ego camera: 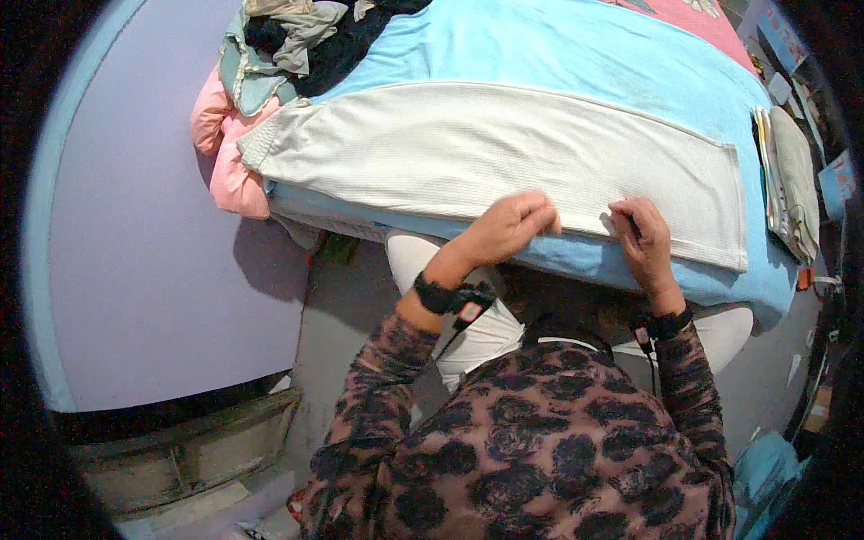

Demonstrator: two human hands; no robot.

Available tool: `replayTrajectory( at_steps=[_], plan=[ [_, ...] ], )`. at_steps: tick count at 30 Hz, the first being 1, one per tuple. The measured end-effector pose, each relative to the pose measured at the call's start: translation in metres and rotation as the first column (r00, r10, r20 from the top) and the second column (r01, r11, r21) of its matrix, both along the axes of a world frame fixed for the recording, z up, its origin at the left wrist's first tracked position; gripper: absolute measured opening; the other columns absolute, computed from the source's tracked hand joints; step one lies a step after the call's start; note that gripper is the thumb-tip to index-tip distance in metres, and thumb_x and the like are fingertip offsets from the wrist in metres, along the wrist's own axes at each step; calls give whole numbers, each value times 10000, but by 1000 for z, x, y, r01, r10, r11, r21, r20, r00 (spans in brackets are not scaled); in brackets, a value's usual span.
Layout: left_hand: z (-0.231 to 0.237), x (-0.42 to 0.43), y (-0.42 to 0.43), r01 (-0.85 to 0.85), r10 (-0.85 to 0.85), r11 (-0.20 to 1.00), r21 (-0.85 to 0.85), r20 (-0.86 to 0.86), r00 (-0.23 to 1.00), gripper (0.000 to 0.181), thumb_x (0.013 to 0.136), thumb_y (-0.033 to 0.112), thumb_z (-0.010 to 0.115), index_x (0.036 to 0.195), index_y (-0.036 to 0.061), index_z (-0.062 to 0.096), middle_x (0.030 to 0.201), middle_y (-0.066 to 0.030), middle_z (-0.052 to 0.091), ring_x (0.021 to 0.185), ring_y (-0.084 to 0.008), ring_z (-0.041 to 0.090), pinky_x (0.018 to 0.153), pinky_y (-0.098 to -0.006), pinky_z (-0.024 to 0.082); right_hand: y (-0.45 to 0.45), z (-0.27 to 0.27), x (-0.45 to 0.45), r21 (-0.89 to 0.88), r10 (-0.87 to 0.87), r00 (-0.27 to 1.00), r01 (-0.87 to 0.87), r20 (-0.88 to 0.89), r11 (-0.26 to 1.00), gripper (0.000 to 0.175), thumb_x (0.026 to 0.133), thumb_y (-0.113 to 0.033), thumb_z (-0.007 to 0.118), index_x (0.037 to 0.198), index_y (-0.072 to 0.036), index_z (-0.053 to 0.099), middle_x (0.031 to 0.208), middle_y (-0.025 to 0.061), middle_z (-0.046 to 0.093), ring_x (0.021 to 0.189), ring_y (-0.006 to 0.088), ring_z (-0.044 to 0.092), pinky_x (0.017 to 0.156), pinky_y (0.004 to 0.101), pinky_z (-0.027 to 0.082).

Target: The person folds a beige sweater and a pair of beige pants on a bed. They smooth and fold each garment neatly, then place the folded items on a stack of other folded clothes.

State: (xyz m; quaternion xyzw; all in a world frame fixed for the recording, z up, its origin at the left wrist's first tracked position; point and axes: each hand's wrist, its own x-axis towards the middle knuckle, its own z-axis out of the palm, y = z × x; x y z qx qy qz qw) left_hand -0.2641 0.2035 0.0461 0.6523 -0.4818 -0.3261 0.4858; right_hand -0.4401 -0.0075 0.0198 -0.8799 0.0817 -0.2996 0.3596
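Note:
A pair of pale, ribbed trousers (499, 148), apparently folded lengthwise, lies across the light blue bed cover (682, 88). The gathered waistband (260, 145) points left and the straight hem (739, 209) right. My left hand (516, 226), slightly blurred, is at the near long edge of the cloth with its fingers curled. Farther right along that edge is my right hand (644, 233), fingers bent inward and a small shadow beside the fingertips. Whether either hand pinches fabric is not clear.
Dark and grey clothes (310, 40) are heaped at the far left, near pink padded bedding (236, 162). A stack of folded clothes (790, 182) sits at the bed's right edge. A lilac panel (175, 223) stands left; a wooden frame (196, 452) is below it.

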Motion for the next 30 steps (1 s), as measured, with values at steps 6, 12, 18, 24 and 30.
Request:
replayTrajectory(
  at_steps=[6, 12, 18, 24, 30],
  plan=[
    [29, 80, 61, -188, 158, 979, 85, 271, 949, 273, 1026, 211, 543, 1188, 48, 690, 1151, -107, 696, 1096, -214, 624, 985, -331, 474, -10, 40, 12, 190, 51, 971, -6, -232, 982, 82, 933, -76, 670, 973, -9, 695, 838, 136, 676, 763, 289, 655, 702, 360, 517],
    [3, 201, 51, -577, 72, 762, 294, 847, 527, 554, 1012, 475, 493, 1501, 215, 484, 1620, -112, 356, 1527, -368, 223, 1199, -601, 176, 16, 51, 127, -261, 290, 938, -333, -190, 906, 398, 983, -328, 616, 1213, -7, 662, 1242, 213, 659, 1238, 374, 571, 1052, 443, 460],
    [-34, 207, 43, -639, 145, 728, 250, 854, 500, 617, 1000, 556, 455, 1556, 296, 393, 1670, -77, 248, 1542, -347, 181, 1195, -644, 116, 85, -2, 250, -497, 211, 940, -323, -268, 805, 740, 999, -549, 476, 1429, 53, 467, 1529, 247, 418, 1466, 388, 330, 1196, 552, 242],
    [-34, 211, 46, -635, 171, 733, 244, 838, 519, 616, 1006, 524, 454, 1567, 283, 376, 1677, -81, 228, 1552, -334, 148, 1213, -611, 70, 33, -17, 219, -503, 89, 949, -238, -302, 831, 838, 996, -619, 411, 1508, 43, 368, 1597, 237, 330, 1511, 369, 255, 1223, 543, 178],
    [-39, 209, 46, -634, 185, 744, 210, 847, 498, 614, 1015, 516, 446, 1578, 288, 357, 1684, -79, 207, 1557, -322, 132, 1216, -601, 43, -97, 1, 93, -553, -375, 796, 62, -475, 831, 830, 1000, -598, 429, 1496, 66, 376, 1576, 240, 367, 1485, 362, 313, 1217, 459, 242]
  ],
)
